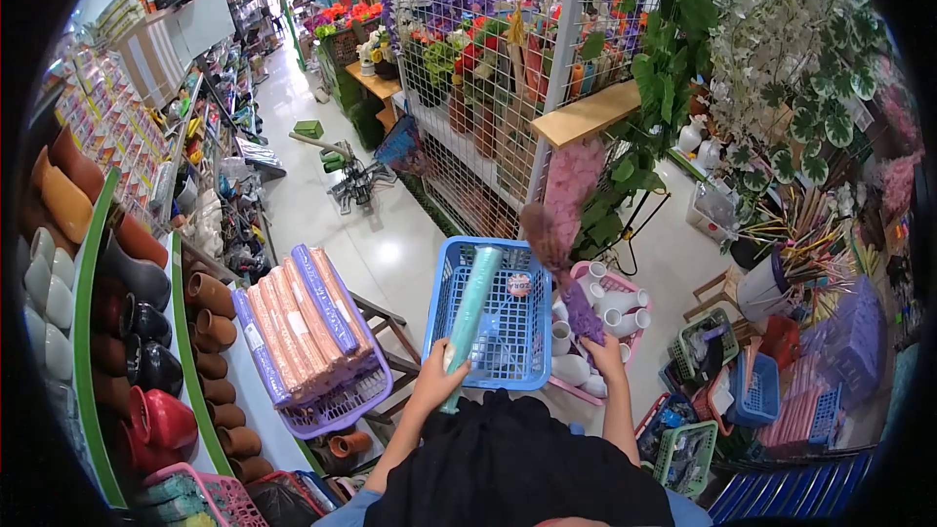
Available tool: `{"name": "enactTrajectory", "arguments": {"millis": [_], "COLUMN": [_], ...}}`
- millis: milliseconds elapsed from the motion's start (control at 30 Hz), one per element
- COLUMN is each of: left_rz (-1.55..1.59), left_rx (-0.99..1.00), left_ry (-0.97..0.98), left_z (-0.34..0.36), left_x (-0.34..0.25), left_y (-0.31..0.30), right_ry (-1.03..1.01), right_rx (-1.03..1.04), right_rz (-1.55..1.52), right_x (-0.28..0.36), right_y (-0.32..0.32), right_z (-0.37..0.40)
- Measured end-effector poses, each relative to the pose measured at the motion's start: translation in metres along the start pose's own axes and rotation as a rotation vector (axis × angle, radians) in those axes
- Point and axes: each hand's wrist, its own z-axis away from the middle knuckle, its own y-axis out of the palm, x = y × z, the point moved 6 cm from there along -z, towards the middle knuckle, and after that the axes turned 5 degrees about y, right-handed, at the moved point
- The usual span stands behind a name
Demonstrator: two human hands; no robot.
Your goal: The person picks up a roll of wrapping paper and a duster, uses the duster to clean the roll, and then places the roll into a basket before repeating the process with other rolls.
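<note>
While left grip (436, 378) wraps teal roll (477, 303) lying across blue basket (441, 285), right grip (607, 357) clenches feather duster (564, 220), feathers above.

Glossy pale floor (390, 244) runs beside a wire rack (488, 68). Left of the rack stand shelves (146, 332) of pots (210, 293); right of it, leafy plants (781, 68).

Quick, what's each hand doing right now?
Left hand: closed on the teal roll, by the blue basket rim.
Right hand: closed on the pink plume.

Hands (441, 371) and forearms (617, 410) are bare, with short blue sleeves (344, 513) and a black garment (517, 468).
</note>
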Motion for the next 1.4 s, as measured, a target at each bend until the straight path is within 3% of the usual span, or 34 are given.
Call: {"name": "enactTrajectory", "arguments": {"millis": [67, 133, 200, 300, 433, 633, 800, 867, 933, 1000, 1033, 1133, 1200, 1267, 1333, 1400], "left_rz": [0.159, 0.548, 0.600, 0.669, 0.650, 0.689, 0.724, 0.753, 0.786, 0.841, 0.846, 0.861, 0.848, 0.834, 0.850, 0.837], "left_rx": [-0.025, -0.048, -0.054, -0.128, -0.149, -0.125, -0.205, -0.201, -0.193, -0.322, -0.349, -0.490, -0.569, -0.755, -0.857, -0.992], "left_ry": [0.002, -0.178, -0.215, -0.288, -0.303, -0.365, -0.354, -0.347, -0.338, -0.312, -0.283, -0.190, -0.151, -0.092, -0.089, -0.066], "left_z": [0.000, -0.001, -0.002, -0.004, 0.001, 0.017, 0.018, 0.014, 0.012, 0.010, 0.009, 0.015, 0.027, 0.047, 0.074, 0.108], "left_x": [0.007, 0.017, 0.017, 0.029, 0.031, 0.034, 0.045, 0.042, 0.035, 0.013, 0.011, -0.005, -0.017, -0.018, -0.022, -0.024], "left_y": [0.001, 0.003, 0.001, 0.003, 0.004, 0.008, 0.002, -0.003, -0.011, -0.027, -0.033, -0.063, -0.089, -0.119, -0.148, -0.175], "right_ry": [0.116, 0.114, -0.377, -0.236, -0.359, -0.312, -0.343, -0.390, -0.516, -0.223, -0.090, -0.030, -0.087, -0.237, -0.176, -0.285], "right_rx": [0.059, 0.076, -0.125, -0.037, -0.065, 0.003, -0.017, 0.165, 0.260, 0.695, 0.792, 0.996, 1.066, 1.172, 1.300, 1.384], "right_rz": [0.214, 0.254, 0.707, 0.801, 1.005, 1.143, 1.222, 0.893, 0.854, 0.257, 0.180, 0.006, 0.110, 0.025, 0.034, 0.055], "right_x": [-0.005, -0.049, -0.048, -0.065, -0.093, -0.098, -0.054, -0.030, 0.003, 0.036, 0.066, 0.105, 0.135, 0.151, 0.158, 0.161], "right_y": [0.015, 0.038, 0.065, 0.094, 0.122, 0.130, 0.139, 0.154, 0.175, 0.207, 0.217, 0.253, 0.273, 0.299, 0.323, 0.348], "right_z": [0.005, -0.005, -0.001, -0.004, -0.012, -0.012, -0.003, -0.004, 0.004, 0.028, 0.052, 0.098, 0.133, 0.162, 0.194, 0.223]}}
